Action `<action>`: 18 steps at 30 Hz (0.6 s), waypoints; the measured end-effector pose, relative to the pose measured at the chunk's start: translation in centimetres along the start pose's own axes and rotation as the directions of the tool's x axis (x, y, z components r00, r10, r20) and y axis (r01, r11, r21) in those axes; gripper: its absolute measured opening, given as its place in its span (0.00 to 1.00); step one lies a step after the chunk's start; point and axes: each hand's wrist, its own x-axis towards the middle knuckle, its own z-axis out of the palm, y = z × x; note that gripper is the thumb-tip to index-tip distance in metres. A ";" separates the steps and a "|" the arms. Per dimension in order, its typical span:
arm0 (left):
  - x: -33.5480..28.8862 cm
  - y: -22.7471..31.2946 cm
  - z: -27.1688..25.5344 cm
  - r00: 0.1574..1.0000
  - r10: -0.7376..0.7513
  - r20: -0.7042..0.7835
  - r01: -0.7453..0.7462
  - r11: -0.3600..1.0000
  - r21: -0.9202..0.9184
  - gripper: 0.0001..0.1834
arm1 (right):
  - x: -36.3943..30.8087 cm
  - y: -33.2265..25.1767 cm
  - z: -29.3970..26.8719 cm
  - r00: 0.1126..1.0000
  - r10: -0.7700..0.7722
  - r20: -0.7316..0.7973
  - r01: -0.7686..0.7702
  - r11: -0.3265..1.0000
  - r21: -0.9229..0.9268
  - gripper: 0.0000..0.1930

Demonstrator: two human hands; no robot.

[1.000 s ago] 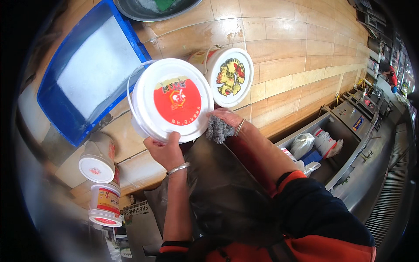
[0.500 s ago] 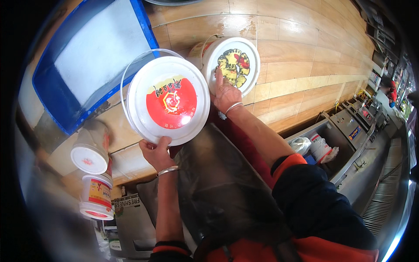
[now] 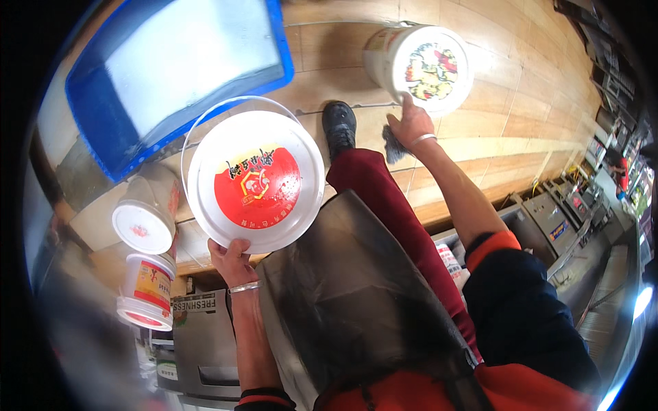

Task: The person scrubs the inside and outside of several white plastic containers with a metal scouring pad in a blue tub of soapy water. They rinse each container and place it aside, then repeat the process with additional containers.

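Observation:
My left hand (image 3: 234, 263) is closed on the near rim of a white lidded bucket (image 3: 312, 185), thumb on top and fingers curled beneath. This bucket has a red and yellow label on its lid and a raised wire handle behind it; the lid hides its body. Farther off to the right, my right hand (image 3: 414, 127) reaches a second white bucket (image 3: 384, 60), whose lid carries a picture of yellow and red food. One stretched finger touches its near rim, with the thumb held apart; the remaining fingers are partly hidden.
A blue tub (image 3: 288, 65) with a pale inside lies at the upper left. Two more white buckets (image 3: 147, 205) (image 3: 146, 288) stand at the left. My dark shoe (image 3: 338, 123) is on the tiled floor (image 3: 507, 103). Metal kitchen units (image 3: 545, 219) line the right.
The second bucket and my right hand have moved away toward the upper right. A gap has opened between the two buckets, showing my shoe and trouser leg. My left hand keeps its hold.

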 end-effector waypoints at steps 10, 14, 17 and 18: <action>-7.1 13.1 -8.4 0.987 0.145 0.066 -0.132 0.977 -0.167 0.38 | -13.1 -5.2 -6.6 0.975 0.060 0.215 -0.177 0.793 0.583 0.19; -9.6 20.2 -9.4 0.997 0.053 0.058 -0.033 0.950 -0.312 0.37 | -13.9 -8.6 -10.2 0.899 0.047 0.436 -0.438 0.138 0.888 0.17; -6.7 24.4 -8.9 0.993 0.043 0.106 -0.002 0.932 -0.362 0.30 | -12.6 -10.8 -12.2 0.863 -0.032 0.504 -0.504 -0.023 0.863 0.27; -4.8 25.0 -8.4 0.986 0.069 0.149 -0.010 0.931 -0.364 0.28 | -12.1 -11.5 -12.6 0.869 -0.045 0.492 -0.494 -0.080 0.866 0.28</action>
